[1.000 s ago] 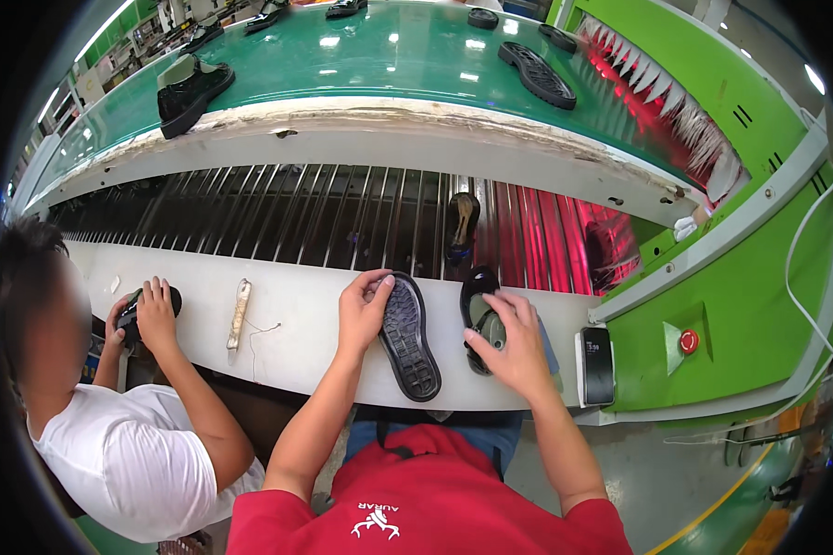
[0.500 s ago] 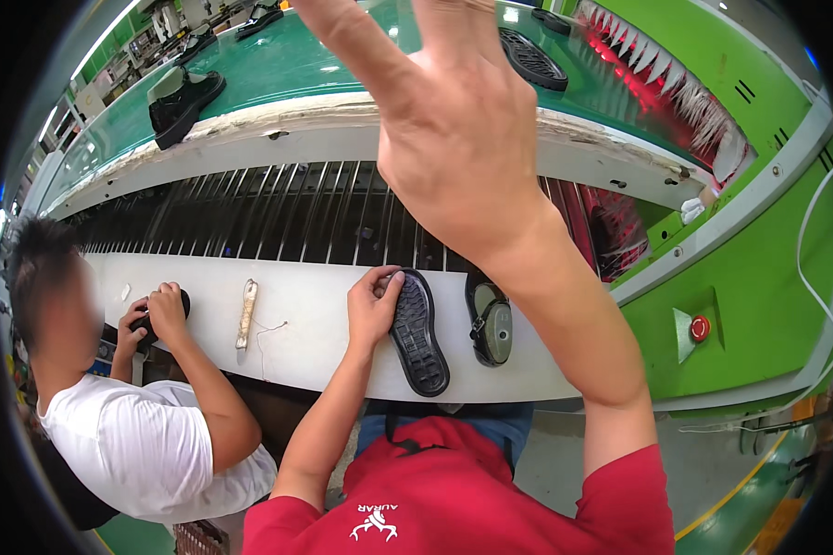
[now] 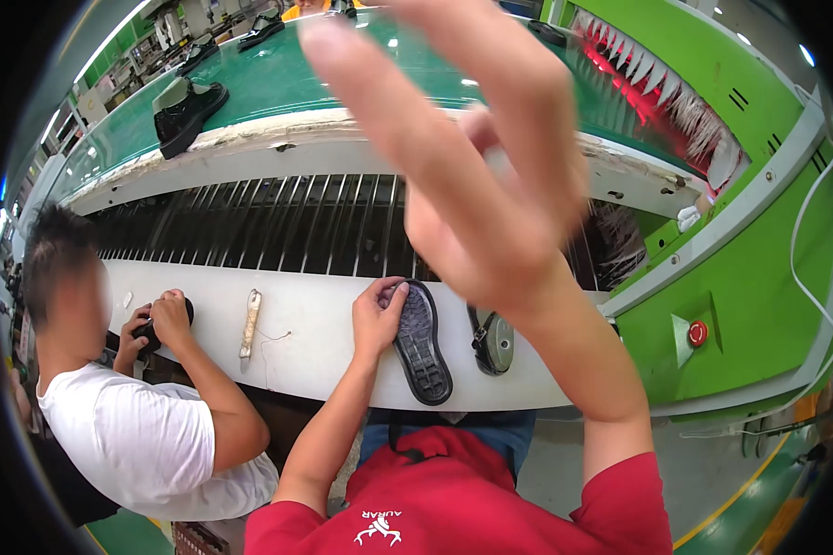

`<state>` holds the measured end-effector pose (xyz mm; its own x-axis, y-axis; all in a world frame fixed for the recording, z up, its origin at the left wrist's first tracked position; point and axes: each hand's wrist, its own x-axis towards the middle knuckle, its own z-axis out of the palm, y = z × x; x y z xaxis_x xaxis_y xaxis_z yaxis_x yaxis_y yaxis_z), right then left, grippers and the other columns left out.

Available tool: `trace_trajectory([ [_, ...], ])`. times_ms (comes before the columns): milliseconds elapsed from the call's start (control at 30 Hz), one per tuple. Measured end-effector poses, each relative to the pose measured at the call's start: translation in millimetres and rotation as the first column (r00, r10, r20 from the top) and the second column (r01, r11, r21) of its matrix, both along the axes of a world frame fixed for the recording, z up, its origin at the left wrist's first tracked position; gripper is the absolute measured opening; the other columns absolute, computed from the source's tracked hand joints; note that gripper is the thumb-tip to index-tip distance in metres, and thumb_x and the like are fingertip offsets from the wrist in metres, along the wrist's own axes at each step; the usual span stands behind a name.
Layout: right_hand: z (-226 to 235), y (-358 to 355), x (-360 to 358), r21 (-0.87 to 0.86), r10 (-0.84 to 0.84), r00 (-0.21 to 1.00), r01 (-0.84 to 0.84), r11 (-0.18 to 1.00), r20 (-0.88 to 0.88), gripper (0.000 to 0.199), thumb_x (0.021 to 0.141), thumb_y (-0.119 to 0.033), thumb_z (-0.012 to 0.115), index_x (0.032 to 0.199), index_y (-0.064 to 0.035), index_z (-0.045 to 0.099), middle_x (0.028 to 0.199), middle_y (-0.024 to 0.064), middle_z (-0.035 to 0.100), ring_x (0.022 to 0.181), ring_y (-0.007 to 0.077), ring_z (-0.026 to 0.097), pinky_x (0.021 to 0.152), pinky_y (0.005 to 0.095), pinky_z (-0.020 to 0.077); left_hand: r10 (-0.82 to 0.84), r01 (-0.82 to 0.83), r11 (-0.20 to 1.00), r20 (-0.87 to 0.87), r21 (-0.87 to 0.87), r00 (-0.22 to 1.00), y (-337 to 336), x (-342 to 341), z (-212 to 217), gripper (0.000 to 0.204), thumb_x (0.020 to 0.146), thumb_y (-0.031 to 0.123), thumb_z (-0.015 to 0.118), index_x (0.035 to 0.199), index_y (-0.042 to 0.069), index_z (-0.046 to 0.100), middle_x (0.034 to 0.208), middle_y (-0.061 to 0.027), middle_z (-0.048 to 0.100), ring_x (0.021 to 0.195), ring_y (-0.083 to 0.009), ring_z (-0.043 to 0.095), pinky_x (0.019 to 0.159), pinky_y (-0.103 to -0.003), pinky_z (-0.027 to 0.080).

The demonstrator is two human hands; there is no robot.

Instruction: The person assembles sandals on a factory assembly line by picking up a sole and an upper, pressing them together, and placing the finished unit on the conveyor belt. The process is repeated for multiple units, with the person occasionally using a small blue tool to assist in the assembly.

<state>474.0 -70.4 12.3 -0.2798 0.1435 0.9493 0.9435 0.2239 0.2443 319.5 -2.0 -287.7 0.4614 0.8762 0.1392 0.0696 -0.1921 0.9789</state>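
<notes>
While the left hand (image 3: pixel 378 319) pinches the upper left edge of a black moulded rubber shoe sole (image 3: pixel 425 356) between thumb and curled fingers, that sole lies flat, gridded face up, on the smooth white worktop (image 3: pixel 322 298). Raised close to the camera, the right hand (image 3: pixel 495 185) has its fingers extended and well parted; it appears to grip nothing (motion blur limits this finding). Just right of the sole, a glossy black shoe with a buckled strap and grey-green lining (image 3: pixel 499 346) rests on the worktop, partly covered by the right forearm. Well to the left lies a pale, wrapped, stick-shaped tool (image 3: pixel 250 324), a thin dark thread (image 3: pixel 276 335) beside it. Farther left, a co-worker in a white short-sleeved shirt (image 3: pixel 134 435) handles a dark piece of footwear (image 3: pixel 150 339). Beyond the worktop run parallel metal rollers (image 3: pixel 278 222).
</notes>
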Motion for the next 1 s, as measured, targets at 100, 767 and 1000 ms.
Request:
trace_trajectory([
  [100, 9, 39, 4, -0.020, -0.007, 1.000, 0.007, 1.000, 0.007, 0.049, 0.080, 0.012, 0.073, 0.125, -0.0054, 0.081, 0.136, 0.0150, 0.073, 0.117, 0.0353, 0.071, 0.088, 0.0397, 0.0608, -0.016, 0.014, 1.000, -0.042, -0.028, 0.999, 8, 0, -8, 0.026, 0.106, 0.017, 0.081, 0.122, -0.003, 0.080, 0.088, -0.0010, 0.076, 0.077, -0.0055, 0.065, 0.072, -0.024, 0.054],
  [767, -158, -86, -45, -0.448, -0.123, 0.552, -0.505, 0.738, -0.825, 0.060, 0.114, -0.033, 0.064, 0.161, 0.0020, 0.052, 0.142, 0.0226, 0.063, 0.128, 0.0359, 0.065, 0.113, 0.0452, 0.0493, -0.086, -0.107, 0.869, 0.361, 0.483, 0.929, -30, -20, 126, 0.033, 0.094, 0.005, 0.089, 0.124, 0.001, 0.077, 0.102, -0.0084, 0.080, 0.092, -0.0177, 0.077, 0.083, -0.030, 0.060],
  [1000, -248, -127, -91, -0.440, -0.147, 0.589, -0.392, 0.808, -0.795, 0.027, 0.110, -0.024, 0.066, 0.126, -0.0019, 0.068, 0.119, 0.0215, 0.071, 0.114, 0.0434, 0.067, 0.108, 0.0511, 0.0484, -0.110, -0.004, 0.842, 0.178, 0.539, 0.978, -83, -71, 72, 0.038, 0.087, -0.001, 0.087, 0.124, 0.004, 0.082, 0.100, -0.0137, 0.080, 0.083, -0.0282, 0.072, 0.076, -0.036, 0.057],
])
